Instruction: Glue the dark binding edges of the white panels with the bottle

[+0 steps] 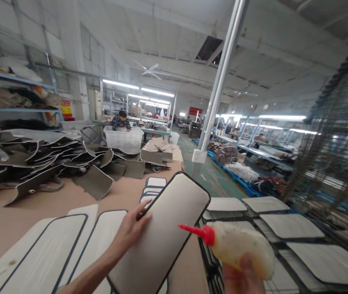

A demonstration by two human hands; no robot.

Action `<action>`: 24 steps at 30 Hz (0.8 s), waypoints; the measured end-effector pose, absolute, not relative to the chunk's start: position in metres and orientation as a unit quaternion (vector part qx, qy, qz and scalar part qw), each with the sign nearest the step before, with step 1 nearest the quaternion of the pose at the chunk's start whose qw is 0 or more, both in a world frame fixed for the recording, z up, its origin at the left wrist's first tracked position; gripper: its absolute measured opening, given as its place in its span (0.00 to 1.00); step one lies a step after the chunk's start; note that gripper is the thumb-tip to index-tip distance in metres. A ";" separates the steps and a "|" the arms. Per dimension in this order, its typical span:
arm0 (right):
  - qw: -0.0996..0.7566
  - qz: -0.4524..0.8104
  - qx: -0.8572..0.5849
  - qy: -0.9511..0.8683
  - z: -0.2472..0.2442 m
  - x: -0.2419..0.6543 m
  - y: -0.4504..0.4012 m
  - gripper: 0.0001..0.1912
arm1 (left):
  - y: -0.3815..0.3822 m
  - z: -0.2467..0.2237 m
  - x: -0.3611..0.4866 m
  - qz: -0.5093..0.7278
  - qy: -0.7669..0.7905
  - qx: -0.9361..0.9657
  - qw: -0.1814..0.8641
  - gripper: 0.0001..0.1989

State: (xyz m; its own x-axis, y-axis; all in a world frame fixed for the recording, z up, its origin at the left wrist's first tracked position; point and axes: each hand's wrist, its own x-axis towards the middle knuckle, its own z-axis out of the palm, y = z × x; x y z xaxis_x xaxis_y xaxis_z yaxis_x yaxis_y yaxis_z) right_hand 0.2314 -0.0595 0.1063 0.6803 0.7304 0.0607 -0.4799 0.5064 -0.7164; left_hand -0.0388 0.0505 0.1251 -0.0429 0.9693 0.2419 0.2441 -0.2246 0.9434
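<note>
My left hand point(135, 224) grips the left edge of a white panel point(164, 228) with rounded corners and a dark edge, held tilted above the table. My right hand point(242, 275) is wrapped round a glue bottle point(241, 245), a cloudy yellowish squeeze bottle with a red nozzle. The nozzle points left, in front of the panel's right part; whether it touches I cannot tell. Below my left arm lie similar white panels point(51, 249) with dark edging. A small stack of edged pieces point(155, 183) sits behind the held panel.
Grey-brown bag pieces point(54, 159) are heaped along the left of the brown table point(121, 192). Stacked white panels point(290, 224) stand at the right. A metal post point(219, 81) with a socket box point(198, 156) rises ahead. A person point(121, 121) leans over a white bin point(124, 138) beyond.
</note>
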 end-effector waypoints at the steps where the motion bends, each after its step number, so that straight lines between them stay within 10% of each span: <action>1: 0.854 0.319 -0.355 -0.209 0.113 0.233 -0.051 0.31 | 0.055 0.129 -0.035 0.491 0.511 0.593 0.383 0.31; 14: 0.718 0.202 -0.531 -0.401 0.071 0.220 -0.050 0.40 | 0.087 0.152 -0.009 0.441 0.426 0.527 0.589 0.25; 19: 0.806 0.093 -0.498 -0.307 0.116 0.247 -0.004 0.43 | 0.084 0.150 -0.005 0.411 0.385 0.560 0.608 0.24; 24: 0.742 0.207 -0.496 -0.400 0.103 0.211 -0.021 0.40 | 0.089 0.150 -0.006 0.419 0.385 0.546 0.615 0.24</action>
State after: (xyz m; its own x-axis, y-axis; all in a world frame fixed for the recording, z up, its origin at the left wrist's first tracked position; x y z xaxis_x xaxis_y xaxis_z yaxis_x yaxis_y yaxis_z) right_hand 0.2107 -0.0208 0.1027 0.5939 0.7039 0.3896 0.0900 0.4231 -0.9016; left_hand -0.0056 0.0891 0.1504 0.3521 0.9358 -0.0161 -0.0947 0.0527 0.9941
